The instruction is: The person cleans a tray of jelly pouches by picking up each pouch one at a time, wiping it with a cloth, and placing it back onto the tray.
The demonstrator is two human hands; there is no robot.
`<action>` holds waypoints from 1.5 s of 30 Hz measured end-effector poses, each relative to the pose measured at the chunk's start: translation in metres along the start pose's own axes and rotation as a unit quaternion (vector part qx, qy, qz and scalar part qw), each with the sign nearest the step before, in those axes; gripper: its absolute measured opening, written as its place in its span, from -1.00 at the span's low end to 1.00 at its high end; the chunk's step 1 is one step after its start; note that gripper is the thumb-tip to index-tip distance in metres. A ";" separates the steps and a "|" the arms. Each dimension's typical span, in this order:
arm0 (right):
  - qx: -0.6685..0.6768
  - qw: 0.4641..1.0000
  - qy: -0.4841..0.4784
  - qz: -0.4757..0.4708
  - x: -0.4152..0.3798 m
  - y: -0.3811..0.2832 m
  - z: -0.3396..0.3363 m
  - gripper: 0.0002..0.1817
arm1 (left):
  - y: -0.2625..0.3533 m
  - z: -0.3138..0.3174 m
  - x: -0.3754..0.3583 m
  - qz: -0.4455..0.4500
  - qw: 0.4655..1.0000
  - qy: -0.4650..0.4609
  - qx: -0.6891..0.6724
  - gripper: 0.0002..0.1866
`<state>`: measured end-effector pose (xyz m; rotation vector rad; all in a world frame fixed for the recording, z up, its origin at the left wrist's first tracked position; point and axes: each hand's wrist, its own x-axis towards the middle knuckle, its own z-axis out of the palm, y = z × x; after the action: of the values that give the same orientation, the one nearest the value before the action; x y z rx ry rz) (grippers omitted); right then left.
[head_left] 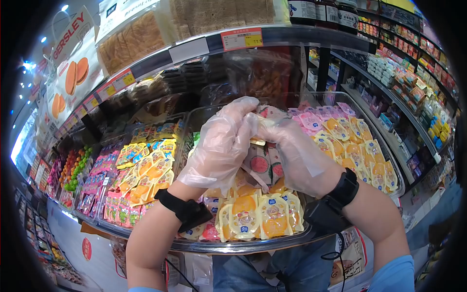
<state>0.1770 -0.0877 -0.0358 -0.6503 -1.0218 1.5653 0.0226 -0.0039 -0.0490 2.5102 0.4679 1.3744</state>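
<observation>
Both hands wear clear plastic gloves and meet above the middle of a candy tray. My left hand point(221, 143) is closed, its fingers curled against the right hand. My right hand point(299, 148) is also closed, its fingers bent inward; what the two hold between them is mostly hidden. A pale yellow edge of a packet shows just under the fingertips. Below and behind the hands are pink packets with a watermelon print point(258, 163). Nearer to me lie yellow-edged packets with round orange sweets point(244, 214).
The clear tray point(400, 187) also holds pink packets point(309, 119). More candy bins stand at left, with yellow packets point(152, 170) and colourful sweets point(83, 165). A shelf edge point(194, 48) with bagged bread point(131, 44) and jars point(327, 12) overhangs the back.
</observation>
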 end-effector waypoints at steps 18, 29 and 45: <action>-0.519 0.781 -0.092 -0.335 0.000 -0.008 -0.019 -0.56 | 0.001 -0.025 0.005 -0.297 0.899 0.030 -0.321 -0.80; -0.166 0.986 0.007 -0.009 -0.001 -0.006 0.001 -0.50 | 0.023 -0.036 0.009 -0.254 0.898 0.004 -0.359 -0.81; -0.065 0.996 -0.067 -0.012 -0.003 -0.005 0.008 -0.53 | 0.025 -0.030 0.013 -0.107 0.989 0.037 -0.094 -0.62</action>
<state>0.1734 -0.0928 -0.0279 -0.6260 -1.2351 1.5461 0.0080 -0.0196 -0.0143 2.1945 0.5744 1.3638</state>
